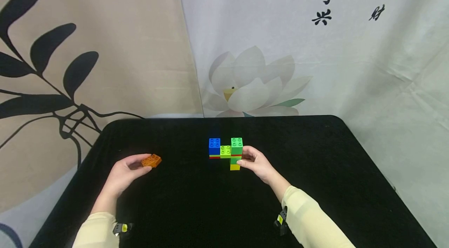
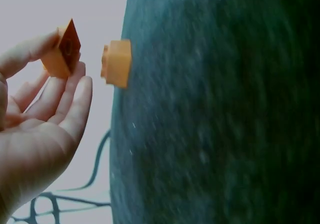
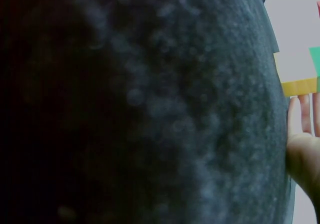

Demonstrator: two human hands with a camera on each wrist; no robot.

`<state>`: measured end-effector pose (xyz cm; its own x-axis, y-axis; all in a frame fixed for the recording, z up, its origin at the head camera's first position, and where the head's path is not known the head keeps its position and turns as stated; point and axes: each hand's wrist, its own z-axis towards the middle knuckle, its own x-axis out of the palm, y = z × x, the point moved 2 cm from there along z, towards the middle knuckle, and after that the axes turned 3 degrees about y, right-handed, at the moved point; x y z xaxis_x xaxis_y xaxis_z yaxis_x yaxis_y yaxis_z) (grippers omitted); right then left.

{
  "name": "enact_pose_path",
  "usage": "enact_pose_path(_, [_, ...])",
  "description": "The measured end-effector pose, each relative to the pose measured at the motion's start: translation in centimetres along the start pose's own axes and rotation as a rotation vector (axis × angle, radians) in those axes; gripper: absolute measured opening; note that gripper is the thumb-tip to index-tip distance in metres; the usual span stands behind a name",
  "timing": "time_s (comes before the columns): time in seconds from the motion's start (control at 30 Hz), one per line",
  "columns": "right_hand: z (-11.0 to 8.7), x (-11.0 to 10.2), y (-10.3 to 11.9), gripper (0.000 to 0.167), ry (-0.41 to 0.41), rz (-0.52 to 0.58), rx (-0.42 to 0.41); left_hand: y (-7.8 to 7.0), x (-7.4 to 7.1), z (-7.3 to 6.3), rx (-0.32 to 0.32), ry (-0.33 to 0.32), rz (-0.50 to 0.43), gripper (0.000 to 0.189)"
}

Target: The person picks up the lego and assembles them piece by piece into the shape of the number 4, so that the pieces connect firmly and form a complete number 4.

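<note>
My left hand (image 1: pixel 122 172) pinches an orange toy brick (image 2: pixel 61 57) between thumb and fingers, its hollow underside partly showing in the left wrist view. A second orange brick (image 2: pixel 119 63) stands on the black table beyond the fingertips, studs facing sideways in that view. From the head, the two orange bricks overlap. Near the table's middle, my right hand (image 1: pixel 260 167) grips the right column of a joined brick structure (image 1: pixel 225 151), thumb at its front, fingers at its side. It has a blue block at left, lime in the middle, green at right, with thin red layers and yellow low down.
The black cloth-covered table (image 1: pixel 196 209) has rounded far corners. Right behind its far edge hangs a pale backdrop (image 1: pixel 368 76) printed with a lotus, dark leaves and characters. Dark wrist devices (image 1: pixel 122 229) sit at both pale-yellow sleeves (image 1: pixel 312 217).
</note>
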<state>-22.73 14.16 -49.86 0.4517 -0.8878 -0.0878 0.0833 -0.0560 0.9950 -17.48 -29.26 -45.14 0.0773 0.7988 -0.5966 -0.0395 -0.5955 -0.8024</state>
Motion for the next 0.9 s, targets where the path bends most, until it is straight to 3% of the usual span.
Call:
enact_pose_path(0.5, [0.0,0.1,0.1,0.041,0.006,0.0,-0.001,-4.5,3.1,1.5,0.077,0.033,-0.032,0.038])
enact_pose_path(0.9, [0.1,0.0,0.0,0.041,-0.003,-0.001,0.01,-9.7,5.3,3.3,0.19,0.004,-0.041,0.034])
